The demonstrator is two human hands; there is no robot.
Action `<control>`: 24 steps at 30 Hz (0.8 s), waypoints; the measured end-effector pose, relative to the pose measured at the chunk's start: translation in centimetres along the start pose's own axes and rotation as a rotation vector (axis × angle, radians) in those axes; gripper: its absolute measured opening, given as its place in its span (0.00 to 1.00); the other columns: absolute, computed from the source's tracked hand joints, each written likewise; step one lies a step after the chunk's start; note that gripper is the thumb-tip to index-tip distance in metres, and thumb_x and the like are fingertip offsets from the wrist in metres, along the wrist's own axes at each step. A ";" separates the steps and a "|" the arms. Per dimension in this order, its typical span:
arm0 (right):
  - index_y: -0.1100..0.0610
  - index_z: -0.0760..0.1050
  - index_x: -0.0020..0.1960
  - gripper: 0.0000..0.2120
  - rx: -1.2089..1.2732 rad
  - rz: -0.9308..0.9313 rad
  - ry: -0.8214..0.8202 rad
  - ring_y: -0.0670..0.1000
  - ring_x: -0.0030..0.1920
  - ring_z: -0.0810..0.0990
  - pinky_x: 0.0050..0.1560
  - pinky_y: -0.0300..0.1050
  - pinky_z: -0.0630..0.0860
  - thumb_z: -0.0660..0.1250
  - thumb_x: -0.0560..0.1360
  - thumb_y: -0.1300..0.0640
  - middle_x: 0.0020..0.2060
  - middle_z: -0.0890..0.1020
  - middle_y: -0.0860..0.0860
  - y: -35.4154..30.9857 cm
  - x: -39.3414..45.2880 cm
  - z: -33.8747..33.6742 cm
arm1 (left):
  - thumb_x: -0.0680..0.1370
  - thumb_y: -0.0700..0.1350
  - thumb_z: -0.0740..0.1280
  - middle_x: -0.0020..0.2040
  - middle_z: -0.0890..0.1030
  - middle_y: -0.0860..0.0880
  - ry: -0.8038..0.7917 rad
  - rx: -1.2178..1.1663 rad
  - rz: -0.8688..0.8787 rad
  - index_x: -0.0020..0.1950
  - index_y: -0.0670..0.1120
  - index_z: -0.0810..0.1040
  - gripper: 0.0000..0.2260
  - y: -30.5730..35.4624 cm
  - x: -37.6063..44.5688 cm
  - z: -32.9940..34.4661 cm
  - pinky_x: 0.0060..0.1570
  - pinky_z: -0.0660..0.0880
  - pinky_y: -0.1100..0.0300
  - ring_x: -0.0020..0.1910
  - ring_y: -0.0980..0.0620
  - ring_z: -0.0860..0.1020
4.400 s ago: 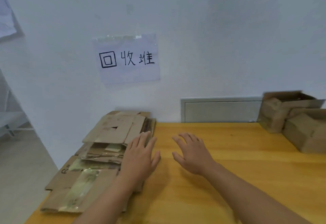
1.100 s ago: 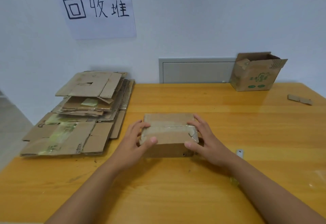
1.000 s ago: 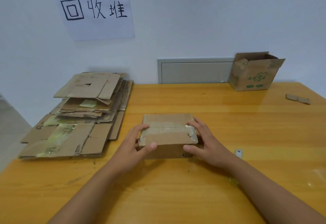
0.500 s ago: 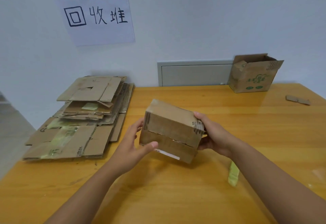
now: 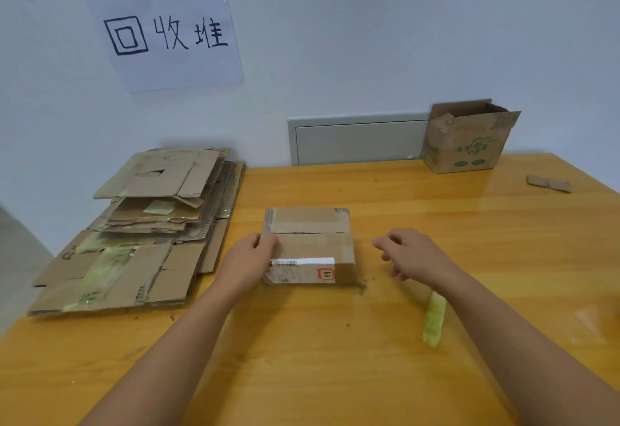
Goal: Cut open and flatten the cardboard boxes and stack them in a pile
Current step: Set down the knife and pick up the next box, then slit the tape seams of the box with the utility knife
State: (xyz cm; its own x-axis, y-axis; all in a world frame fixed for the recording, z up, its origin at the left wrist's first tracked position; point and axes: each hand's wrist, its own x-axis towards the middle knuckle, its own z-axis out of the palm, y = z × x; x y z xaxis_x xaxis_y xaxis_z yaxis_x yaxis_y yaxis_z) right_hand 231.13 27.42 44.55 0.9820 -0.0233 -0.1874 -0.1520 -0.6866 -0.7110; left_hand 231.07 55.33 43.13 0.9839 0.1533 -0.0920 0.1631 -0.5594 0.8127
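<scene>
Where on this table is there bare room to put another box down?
The widest bare wood lies behind the small box, reaching to the open box at the wall. The near edge between the two forearms is also free. The left side is crowded with the flattened pile; a green tape strip lies by the right hand.

Matt cardboard box (image 5: 310, 244) (taped) on glossy wooden table (image 5: 436, 224).

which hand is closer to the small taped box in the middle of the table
Left. The left hand touches the small taped box at its left edge; the right hand hangs apart, off its right side.
</scene>
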 end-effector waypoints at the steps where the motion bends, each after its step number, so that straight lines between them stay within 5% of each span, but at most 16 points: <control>1: 0.54 0.76 0.53 0.17 -0.120 -0.012 0.014 0.52 0.40 0.82 0.46 0.54 0.81 0.61 0.80 0.41 0.43 0.82 0.51 0.3 -0.4 -0.6 | 0.78 0.59 0.58 0.48 0.82 0.50 -0.011 0.013 -0.003 0.53 0.51 0.78 0.16 0.1 0.5 0.2 0.51 0.79 0.46 0.47 0.51 0.80; 3: 0.51 0.75 0.58 0.18 -0.325 -0.019 0.033 0.50 0.42 0.80 0.44 0.50 0.78 0.60 0.79 0.38 0.43 0.80 0.48 0.8 -1.3 -1.4 | 0.77 0.58 0.61 0.50 0.82 0.51 0.012 0.009 0.006 0.58 0.51 0.76 0.15 0.3 0.9 0.5 0.51 0.80 0.46 0.49 0.51 0.81; 6: 0.54 0.72 0.64 0.24 -0.592 0.008 0.065 0.55 0.50 0.79 0.47 0.50 0.77 0.58 0.80 0.37 0.50 0.80 0.52 2.2 -3.2 -1.9 | 0.78 0.59 0.63 0.66 0.72 0.47 0.278 0.245 0.153 0.72 0.53 0.69 0.23 0.2 1.2 1.4 0.57 0.75 0.47 0.62 0.46 0.74; 8: 0.55 0.68 0.68 0.26 -0.709 0.059 0.047 0.58 0.56 0.78 0.48 0.50 0.76 0.57 0.80 0.37 0.57 0.79 0.54 3.1 -4.6 -1.4 | 0.80 0.59 0.61 0.65 0.72 0.44 0.459 0.440 0.375 0.70 0.53 0.72 0.21 0.7 0.5 2.5 0.57 0.71 0.46 0.62 0.43 0.71; 10: 0.54 0.64 0.70 0.25 -0.752 0.090 -0.004 0.59 0.59 0.78 0.46 0.50 0.72 0.56 0.81 0.39 0.61 0.77 0.54 4.0 -5.8 -0.6 | 0.80 0.61 0.57 0.65 0.73 0.45 0.462 0.553 0.473 0.65 0.54 0.76 0.20 1.8 -0.4 4.0 0.59 0.68 0.45 0.62 0.42 0.69; 19: 0.55 0.76 0.57 0.13 -0.479 -0.181 0.163 0.57 0.43 0.77 0.41 0.51 0.73 0.54 0.82 0.53 0.45 0.80 0.55 5.0 -6.2 0.0 | 0.77 0.67 0.48 0.70 0.70 0.54 0.211 0.626 0.387 0.68 0.61 0.73 0.26 2.3 -0.2 6.3 0.72 0.47 0.43 0.72 0.50 0.62; 22: 0.54 0.75 0.64 0.15 -0.124 -0.397 0.255 0.42 0.39 0.73 0.43 0.43 0.71 0.55 0.82 0.52 0.49 0.81 0.49 4.2 -5.1 -0.4 | 0.73 0.69 0.42 0.73 0.67 0.57 0.163 0.573 0.447 0.71 0.61 0.71 0.33 1.9 0.0 5.8 0.73 0.39 0.43 0.77 0.53 0.56; 24: 0.50 0.71 0.69 0.21 0.024 -0.497 0.245 0.38 0.46 0.76 0.49 0.39 0.73 0.56 0.77 0.49 0.56 0.78 0.44 3.0 -4.1 -0.6 | 0.73 0.69 0.42 0.75 0.66 0.59 0.128 0.515 0.487 0.71 0.60 0.71 0.33 1.6 0.4 5.5 0.73 0.36 0.46 0.79 0.54 0.50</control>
State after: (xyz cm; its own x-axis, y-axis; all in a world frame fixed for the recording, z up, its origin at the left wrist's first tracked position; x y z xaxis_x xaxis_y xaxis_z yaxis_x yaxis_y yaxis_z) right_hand 226.73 24.98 43.59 0.9329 0.1294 0.3360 0.3371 -0.6414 -0.6892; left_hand 232.09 50.04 41.23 0.9426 -0.1348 0.3055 -0.2472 -0.8967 0.3671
